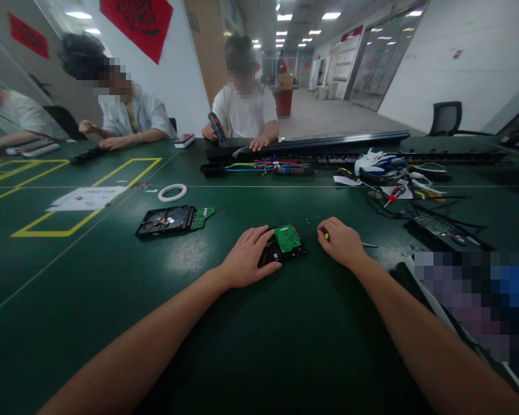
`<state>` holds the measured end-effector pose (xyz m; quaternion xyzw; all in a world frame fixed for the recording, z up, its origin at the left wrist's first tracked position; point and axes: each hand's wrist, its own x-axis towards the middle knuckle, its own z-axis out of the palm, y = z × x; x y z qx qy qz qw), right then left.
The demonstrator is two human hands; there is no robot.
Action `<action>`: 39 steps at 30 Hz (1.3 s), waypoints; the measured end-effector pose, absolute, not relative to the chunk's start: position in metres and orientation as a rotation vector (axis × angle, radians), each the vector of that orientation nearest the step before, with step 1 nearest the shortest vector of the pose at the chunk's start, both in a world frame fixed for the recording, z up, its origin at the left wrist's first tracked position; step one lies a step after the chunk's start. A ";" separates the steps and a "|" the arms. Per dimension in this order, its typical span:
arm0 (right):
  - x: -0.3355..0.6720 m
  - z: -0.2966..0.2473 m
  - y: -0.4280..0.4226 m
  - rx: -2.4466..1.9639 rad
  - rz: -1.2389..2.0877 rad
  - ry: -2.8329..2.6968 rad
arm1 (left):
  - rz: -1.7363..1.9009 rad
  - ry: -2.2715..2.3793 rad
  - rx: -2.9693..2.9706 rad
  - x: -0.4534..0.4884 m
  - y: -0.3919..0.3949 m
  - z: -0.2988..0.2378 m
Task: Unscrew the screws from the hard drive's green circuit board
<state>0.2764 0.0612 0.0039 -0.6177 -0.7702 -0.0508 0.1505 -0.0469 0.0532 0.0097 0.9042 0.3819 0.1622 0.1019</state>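
A black hard drive (300,252) with a green circuit board on top lies on the table in front of me. My left hand (249,256) holds its left part, fingers over the far side and thumb along the near edge. Just right of the drive, apart from it, my right hand (339,242) is closed around a screwdriver (369,245). A yellow bit of its handle shows between the fingers, and its thin metal shaft sticks out to the right. Several tiny screws (305,219) lie beyond the drive. The screwdriver's grip is mostly hidden by my fingers.
Another hard drive (166,221) with its green board sticking out lies to the left, near a white tape roll (172,192). Cables, white gloves (378,164) and a black device (450,233) lie right. Across the table, a person (246,109) holds a power driver (216,127).
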 end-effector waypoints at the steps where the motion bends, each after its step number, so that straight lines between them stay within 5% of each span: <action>1: 0.277 0.003 0.061 -1.780 -0.154 -2.200 | 0.493 1.120 2.671 -0.047 0.054 0.008; 39: 0.275 0.007 0.058 -1.782 -0.127 -2.227 | 0.535 1.095 2.668 -0.049 0.052 0.009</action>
